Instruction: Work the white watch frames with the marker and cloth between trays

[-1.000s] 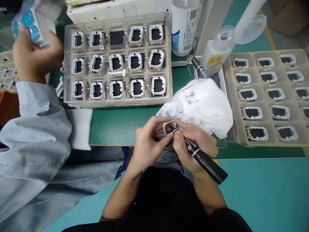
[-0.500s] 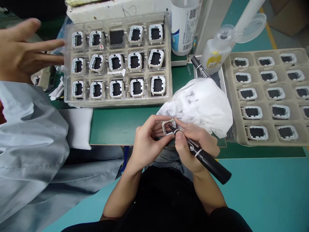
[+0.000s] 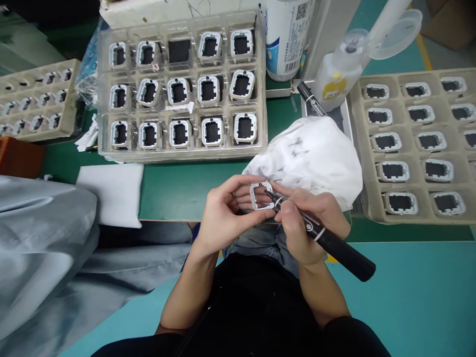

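Note:
Between thumb and fingers, my left hand (image 3: 230, 213) holds a small white square frame (image 3: 254, 198) with rounded corners. My right hand (image 3: 312, 223) grips a black marker (image 3: 344, 250), its tip at the inner right side of the frame. Behind my hands a white cloth (image 3: 308, 158) with dark smudges lies on the green table (image 3: 174, 191). A clear tray (image 3: 182, 157) further back holds several similar frames, and one of its back-row compartments has no frame.
A second tray (image 3: 366, 198) of frames stands at the right, a third (image 3: 37, 134) at the far left. Two bottles (image 3: 284, 44) (image 3: 334, 74) and another marker (image 3: 310, 99) are behind the cloth. A white pad (image 3: 111, 193) lies beside a person's sleeve (image 3: 44, 238).
The other person's hand has left the view at the left, uncovering the far-left tray. My right hand and the marker have shifted slightly right; the marker tip remains at the frame.

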Motion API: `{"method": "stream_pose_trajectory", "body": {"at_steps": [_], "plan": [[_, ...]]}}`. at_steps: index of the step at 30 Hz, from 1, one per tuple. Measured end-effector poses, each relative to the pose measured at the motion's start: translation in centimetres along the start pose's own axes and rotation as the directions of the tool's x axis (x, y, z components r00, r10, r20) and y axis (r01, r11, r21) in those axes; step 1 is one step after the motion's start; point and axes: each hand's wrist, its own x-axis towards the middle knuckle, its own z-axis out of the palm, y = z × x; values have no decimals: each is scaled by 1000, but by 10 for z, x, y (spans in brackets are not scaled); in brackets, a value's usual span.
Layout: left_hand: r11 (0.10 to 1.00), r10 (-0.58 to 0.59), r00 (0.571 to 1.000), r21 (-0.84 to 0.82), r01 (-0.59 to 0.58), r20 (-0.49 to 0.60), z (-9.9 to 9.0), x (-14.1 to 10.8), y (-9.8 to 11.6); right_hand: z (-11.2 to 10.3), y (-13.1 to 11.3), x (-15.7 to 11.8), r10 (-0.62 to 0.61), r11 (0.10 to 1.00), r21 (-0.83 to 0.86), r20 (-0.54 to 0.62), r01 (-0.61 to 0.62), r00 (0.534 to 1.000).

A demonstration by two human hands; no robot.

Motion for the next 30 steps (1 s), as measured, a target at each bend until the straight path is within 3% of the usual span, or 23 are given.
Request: {"method": "stream_pose_trajectory", "body": {"at_steps": [8,13,30], "plan": [[999,29,997,28,-27,-65,6,-5,-8,-5,0,-3,84,991,-109,39,-80,996],[994,87,993,71,-81,-77,8,-6,-9,-5,-1,-1,58,986,-158,21,-54,998],[970,188,981,166,-178,-50,8,-5,-14,-5,1,-3,71,988,-142,25,-67,997]]}}
